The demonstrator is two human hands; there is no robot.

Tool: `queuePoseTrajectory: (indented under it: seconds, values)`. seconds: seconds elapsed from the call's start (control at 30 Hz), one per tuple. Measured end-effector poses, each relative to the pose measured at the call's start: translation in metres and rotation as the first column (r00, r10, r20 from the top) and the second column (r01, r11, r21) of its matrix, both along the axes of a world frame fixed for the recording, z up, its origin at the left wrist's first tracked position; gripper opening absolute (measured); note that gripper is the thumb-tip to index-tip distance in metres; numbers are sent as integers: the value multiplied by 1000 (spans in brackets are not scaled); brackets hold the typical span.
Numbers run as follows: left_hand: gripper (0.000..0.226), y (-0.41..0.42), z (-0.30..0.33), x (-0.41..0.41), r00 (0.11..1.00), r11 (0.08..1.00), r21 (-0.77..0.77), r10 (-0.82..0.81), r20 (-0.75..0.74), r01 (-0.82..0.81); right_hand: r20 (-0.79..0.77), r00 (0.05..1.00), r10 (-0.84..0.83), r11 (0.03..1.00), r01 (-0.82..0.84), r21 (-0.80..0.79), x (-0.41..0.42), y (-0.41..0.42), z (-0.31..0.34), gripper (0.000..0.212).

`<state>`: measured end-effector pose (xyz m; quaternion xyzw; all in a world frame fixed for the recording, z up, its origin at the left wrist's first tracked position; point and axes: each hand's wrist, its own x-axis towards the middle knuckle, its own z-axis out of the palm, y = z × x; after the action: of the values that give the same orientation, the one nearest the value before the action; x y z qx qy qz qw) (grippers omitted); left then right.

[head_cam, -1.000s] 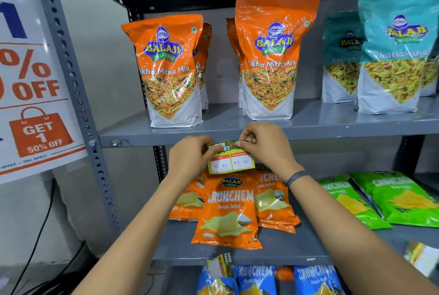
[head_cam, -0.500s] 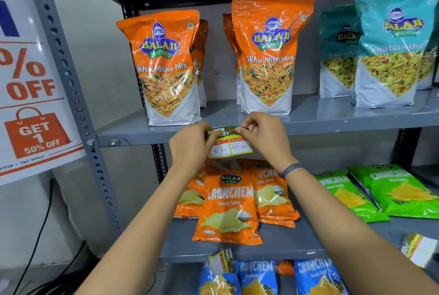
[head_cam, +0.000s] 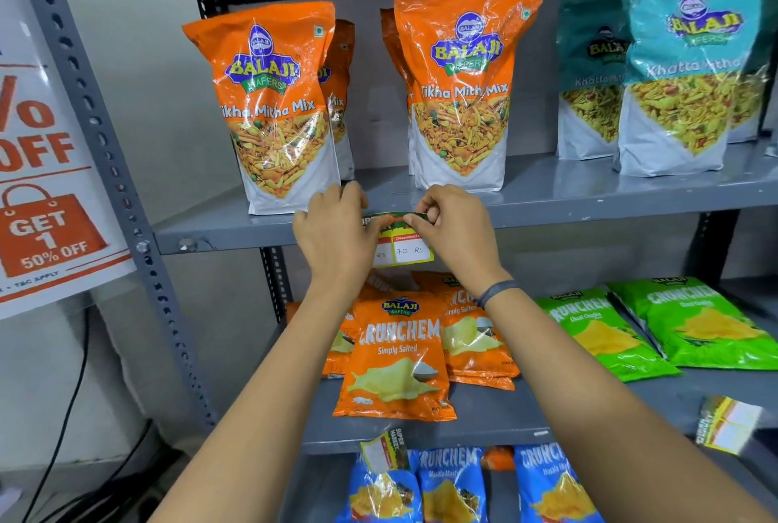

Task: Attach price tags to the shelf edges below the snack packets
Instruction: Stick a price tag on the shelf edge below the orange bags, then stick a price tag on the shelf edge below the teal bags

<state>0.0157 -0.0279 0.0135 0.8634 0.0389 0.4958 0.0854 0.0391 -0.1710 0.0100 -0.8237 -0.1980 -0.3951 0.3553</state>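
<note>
A green and white price tag (head_cam: 406,246) reading "70 Rs" lies against the front edge of the upper grey shelf (head_cam: 235,234), between two orange Tikha Mitha Mix packets (head_cam: 275,109) (head_cam: 463,80). My left hand (head_cam: 334,232) pinches the tag's left top corner. My right hand (head_cam: 456,227) pinches its right top corner. The tag's left half is hidden behind my left hand.
Teal Khatta Mitha packets (head_cam: 682,71) stand at the upper right. Orange (head_cam: 400,354) and green Crunchem packets (head_cam: 694,320) lie on the middle shelf, which has other tags (head_cam: 385,451) (head_cam: 726,423) on its edge. Blue packets (head_cam: 450,484) sit below. A discount poster (head_cam: 46,194) hangs left.
Both hands have lifted the tag from just below the shelf up onto its front edge. My left hand now covers more of the tag.
</note>
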Motion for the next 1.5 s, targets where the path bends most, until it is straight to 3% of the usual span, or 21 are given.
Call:
queuePoseTrajectory:
  seconds: [0.13,0.4,0.57,0.7,0.77,0.87,0.97,1.13,1.33,1.4,1.5]
  values:
    - [27,-25,4,-2,990,990,-27,-135,44,136,63,998,22,991,-30,132,-9,-31,-3,11]
    - [15,-178,6,15,870,872,-4,-489,63,490,86,979,-183,862,118,494,-5,-189,-10,7]
    - [15,-315,14,34,798,799,17,-602,28,601,6,952,-305,692,218,688,6,-319,-13,6]
    - [23,-418,33,59,730,729,53,-677,-90,682,-118,884,-453,488,357,796,25,-405,-17,16]
    - [28,-455,42,73,754,750,99,-636,-163,654,-212,900,-382,418,372,829,38,-427,-23,27]
    - [30,-491,47,89,741,759,55,-614,-273,649,-187,982,-22,327,184,927,54,-443,-31,27]
    - [35,-509,48,100,745,790,47,-555,-370,612,-160,965,209,200,118,973,57,-452,-36,24]
    - [34,-519,48,104,762,821,63,-495,-417,568,-163,921,354,253,73,965,56,-468,-34,13]
    - [29,-527,58,97,710,859,-68,-462,-531,508,-201,845,496,257,78,963,53,-486,-27,13]
    - [29,-526,56,92,712,863,-128,-480,-512,489,-227,854,468,337,65,939,49,-491,-27,14]
    - [38,-517,42,79,773,870,-152,-488,-405,469,-234,928,289,560,34,828,46,-498,-26,13]
